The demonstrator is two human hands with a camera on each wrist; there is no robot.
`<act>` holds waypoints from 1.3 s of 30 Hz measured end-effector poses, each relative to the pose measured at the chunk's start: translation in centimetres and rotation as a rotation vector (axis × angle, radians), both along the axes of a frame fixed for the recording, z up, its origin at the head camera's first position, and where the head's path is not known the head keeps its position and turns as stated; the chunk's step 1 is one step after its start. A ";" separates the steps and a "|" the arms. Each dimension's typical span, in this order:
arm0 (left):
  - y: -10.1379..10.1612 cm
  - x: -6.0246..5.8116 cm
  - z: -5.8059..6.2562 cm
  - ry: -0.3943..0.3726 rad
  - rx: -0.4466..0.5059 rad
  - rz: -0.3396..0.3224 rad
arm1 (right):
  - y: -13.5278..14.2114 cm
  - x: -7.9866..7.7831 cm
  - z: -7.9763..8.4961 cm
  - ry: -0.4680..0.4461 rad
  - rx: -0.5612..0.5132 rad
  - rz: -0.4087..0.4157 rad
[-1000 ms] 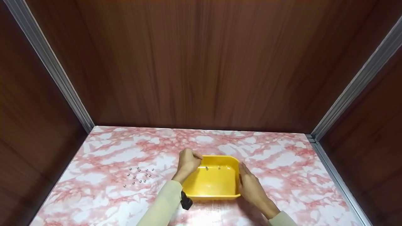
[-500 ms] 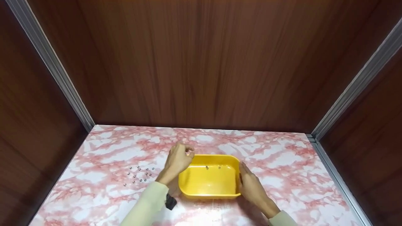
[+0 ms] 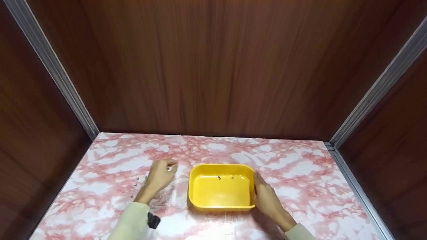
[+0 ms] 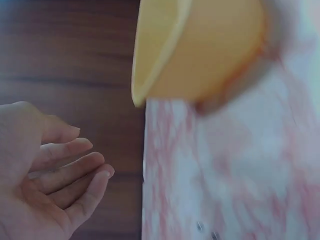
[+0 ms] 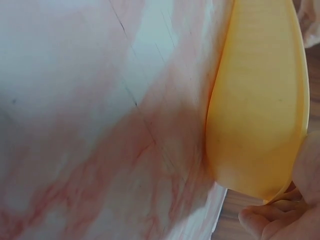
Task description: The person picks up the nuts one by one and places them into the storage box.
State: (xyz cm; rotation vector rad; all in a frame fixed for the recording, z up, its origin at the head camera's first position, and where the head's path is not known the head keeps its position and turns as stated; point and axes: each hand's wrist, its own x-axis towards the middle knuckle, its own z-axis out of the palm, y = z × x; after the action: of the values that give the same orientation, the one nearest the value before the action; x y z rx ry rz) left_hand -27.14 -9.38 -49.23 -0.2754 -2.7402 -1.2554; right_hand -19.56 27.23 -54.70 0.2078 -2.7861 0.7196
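Observation:
A yellow plastic tray (image 3: pixel 222 193) stands on the table, with a few small shiny metal pieces (image 3: pixel 219 178) inside along its far wall. My right hand (image 3: pixel 267 196) holds the tray's right wall at the rim, as the right wrist view (image 5: pixel 280 215) shows from below. Left of the tray, my left hand (image 3: pixel 160 175) is over the table with its fingers loosely bent and nothing visible in them. Several similar metal pieces (image 3: pixel 135 184) lie on the table beside it, some hidden under the hand and forearm. Two loose pieces (image 4: pixel 200 226) appear in the left wrist view.
The tabletop (image 3: pixel 300 173) has a red and white marbled pattern. A brown wood-grain panel (image 3: pixel 213 73) rises behind it, with side panels and grey metal posts (image 3: pixel 377 80) at both corners. A black item (image 3: pixel 153 220) is at the left sleeve.
My left hand has moved left, from over the tray's left side to the table near the loose metal pieces. The right hand and the tray have stayed in place.

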 end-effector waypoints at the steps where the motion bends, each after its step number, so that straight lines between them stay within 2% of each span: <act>1: -0.7 0.1 -0.3 -0.007 -0.008 0.006 | 0.0 0.0 0.0 0.005 0.001 -0.002; 6: -3.5 1.0 -2.2 -0.031 -0.022 0.039 | 0.0 0.0 0.1 0.014 0.004 -0.002; 9: -4.6 1.8 -3.5 -0.010 -0.022 0.061 | 0.0 0.0 0.1 0.015 0.006 -0.001; 13: -5.6 2.9 -5.1 0.018 -0.070 0.076 | -0.1 0.1 0.1 0.032 0.007 0.011; 17: -6.3 3.7 -6.2 0.037 -0.197 0.042 | -0.1 0.1 0.1 0.005 -0.008 0.024; 24: -6.9 4.2 -7.4 0.227 -0.490 0.000 | -0.1 0.1 -0.1 0.016 -0.006 0.009; 33: -7.0 4.5 -7.9 0.436 -0.667 -0.030 | 0.0 0.0 0.0 0.018 -0.016 0.000; 39: -6.9 4.7 -8.2 0.539 -0.803 -0.035 | 0.0 0.0 -0.1 0.030 -0.020 0.006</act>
State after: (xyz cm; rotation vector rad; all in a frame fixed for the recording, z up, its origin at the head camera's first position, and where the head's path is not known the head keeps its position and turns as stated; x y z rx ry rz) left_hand -22.46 -16.27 -57.44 -0.6151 -2.5785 0.0128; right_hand -19.59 27.22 -54.82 0.2210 -2.7498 0.7387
